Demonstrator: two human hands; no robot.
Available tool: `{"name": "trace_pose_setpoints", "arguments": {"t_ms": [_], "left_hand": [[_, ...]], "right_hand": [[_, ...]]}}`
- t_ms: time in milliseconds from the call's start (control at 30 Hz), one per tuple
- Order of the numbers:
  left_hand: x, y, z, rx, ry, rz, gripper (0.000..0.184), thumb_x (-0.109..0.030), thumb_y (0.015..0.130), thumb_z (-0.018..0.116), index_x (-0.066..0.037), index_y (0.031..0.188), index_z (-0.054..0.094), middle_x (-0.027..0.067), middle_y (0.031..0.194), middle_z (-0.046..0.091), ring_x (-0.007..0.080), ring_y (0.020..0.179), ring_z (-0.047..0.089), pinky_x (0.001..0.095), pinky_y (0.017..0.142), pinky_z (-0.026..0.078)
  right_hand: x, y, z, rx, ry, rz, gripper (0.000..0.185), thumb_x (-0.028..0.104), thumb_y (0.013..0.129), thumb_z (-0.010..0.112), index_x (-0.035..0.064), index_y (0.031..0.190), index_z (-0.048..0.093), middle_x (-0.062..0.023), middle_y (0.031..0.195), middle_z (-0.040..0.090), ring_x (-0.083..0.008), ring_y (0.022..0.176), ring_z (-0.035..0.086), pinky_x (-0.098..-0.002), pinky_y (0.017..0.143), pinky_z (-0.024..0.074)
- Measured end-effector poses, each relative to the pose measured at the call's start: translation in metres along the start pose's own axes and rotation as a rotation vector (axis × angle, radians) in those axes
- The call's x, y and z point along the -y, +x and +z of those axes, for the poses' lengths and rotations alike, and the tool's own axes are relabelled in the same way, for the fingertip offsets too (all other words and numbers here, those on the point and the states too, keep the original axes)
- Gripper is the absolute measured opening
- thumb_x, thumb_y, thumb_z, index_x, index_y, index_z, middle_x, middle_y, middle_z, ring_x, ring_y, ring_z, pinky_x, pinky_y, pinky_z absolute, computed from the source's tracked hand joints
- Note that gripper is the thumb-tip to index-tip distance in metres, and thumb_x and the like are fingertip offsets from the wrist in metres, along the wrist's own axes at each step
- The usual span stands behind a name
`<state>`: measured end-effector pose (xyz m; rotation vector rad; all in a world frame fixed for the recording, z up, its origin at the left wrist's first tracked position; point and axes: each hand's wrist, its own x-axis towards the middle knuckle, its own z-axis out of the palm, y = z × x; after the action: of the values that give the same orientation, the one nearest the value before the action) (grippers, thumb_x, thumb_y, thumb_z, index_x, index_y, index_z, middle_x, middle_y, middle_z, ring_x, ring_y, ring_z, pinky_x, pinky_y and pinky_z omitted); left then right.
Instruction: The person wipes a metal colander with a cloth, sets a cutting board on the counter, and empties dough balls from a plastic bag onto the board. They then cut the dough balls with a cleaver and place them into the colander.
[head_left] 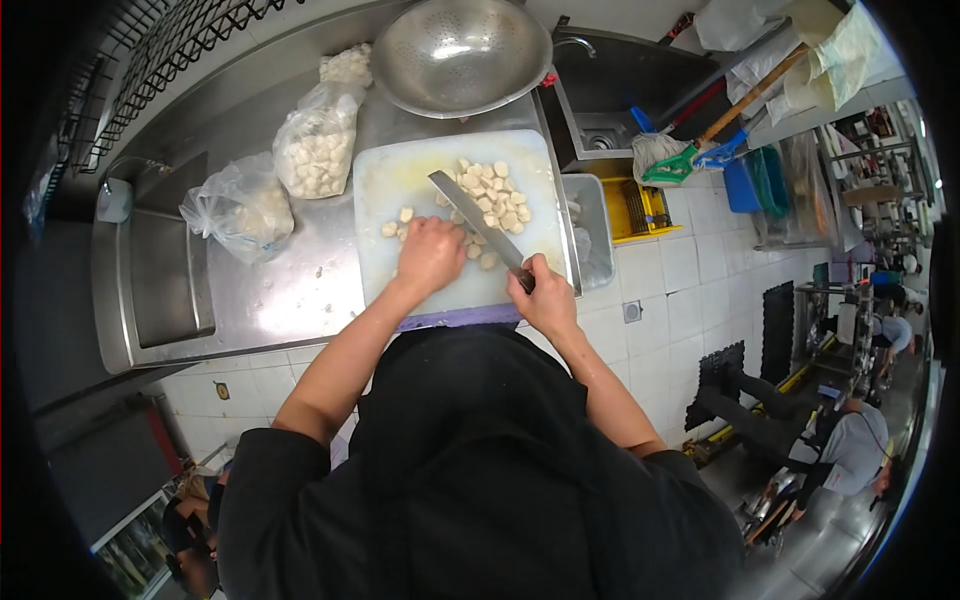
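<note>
My right hand is closed around the handle of a large kitchen knife. Its broad blade slants up and left across the white cutting board, over some pale pieces. Just left of the blade, my left hand is curled on the board with its fingertips down among the pieces; what lies under them is hidden. Small cream-coloured, roundish food pieces are heaped right of the blade; their exact kind is not clear. A few more pieces lie left of my left hand.
Beyond the board sits a big metal colander. Clear bags of similar pieces stand on the steel counter at left. A grey plastic tub adjoins the board's right side. Sinks flank both sides; other people are at far right.
</note>
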<state>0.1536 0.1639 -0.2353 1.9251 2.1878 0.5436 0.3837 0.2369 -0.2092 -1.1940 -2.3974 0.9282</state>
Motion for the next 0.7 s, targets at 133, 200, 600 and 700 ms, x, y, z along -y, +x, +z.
{"name": "trace_pose_setpoints", "arguments": {"t_ms": [133, 200, 600, 700], "left_hand": [[-0.009, 0.008, 0.02, 0.036, 0.027, -0.07, 0.021, -0.016, 0.083, 0.074, -0.005, 0.101, 0.075, 0.012, 0.1, 0.072, 0.0319, 0.098, 0.068, 0.0468, 0.094, 0.047], [-0.005, 0.019, 0.024, -0.015, -0.15, -0.069, 0.018, -0.015, 0.083, 0.072, -0.004, 0.096, 0.074, 0.0142, 0.097, 0.071, 0.0371, 0.093, 0.068, 0.0483, 0.085, 0.052], [-0.03, 0.016, -0.004, -0.321, -0.253, -0.087, 0.023, -0.021, 0.087, 0.076, -0.001, 0.096, 0.072, 0.0162, 0.103, 0.072, 0.0364, 0.103, 0.068, 0.0464, 0.089, 0.053], [-0.046, 0.023, -0.027, -0.322, -0.013, 0.287, 0.032, -0.033, 0.092, 0.072, -0.003, 0.101, 0.073, 0.0124, 0.111, 0.074, 0.0317, 0.118, 0.064, 0.0486, 0.108, 0.041]], "right_hand": [[0.001, 0.008, -0.002, -0.014, 0.029, 0.014, 0.03, 0.027, 0.091, 0.074, 0.0058, 0.103, 0.057, -0.018, 0.081, 0.073, -0.0405, 0.075, 0.073, -0.0482, 0.066, 0.0569], [-0.001, 0.01, -0.002, -0.045, 0.054, 0.017, 0.03, 0.026, 0.09, 0.076, 0.0059, 0.102, 0.057, -0.018, 0.081, 0.073, -0.0403, 0.075, 0.073, -0.0477, 0.065, 0.0569], [-0.008, 0.015, -0.006, -0.072, -0.064, 0.009, 0.03, 0.027, 0.088, 0.077, 0.0066, 0.101, 0.059, -0.0158, 0.082, 0.074, -0.0381, 0.076, 0.074, -0.0468, 0.067, 0.058], [-0.008, 0.017, -0.005, -0.008, -0.075, 0.025, 0.035, 0.028, 0.086, 0.079, 0.0049, 0.102, 0.059, -0.0157, 0.087, 0.075, -0.0383, 0.08, 0.074, -0.0463, 0.069, 0.0577]]}}
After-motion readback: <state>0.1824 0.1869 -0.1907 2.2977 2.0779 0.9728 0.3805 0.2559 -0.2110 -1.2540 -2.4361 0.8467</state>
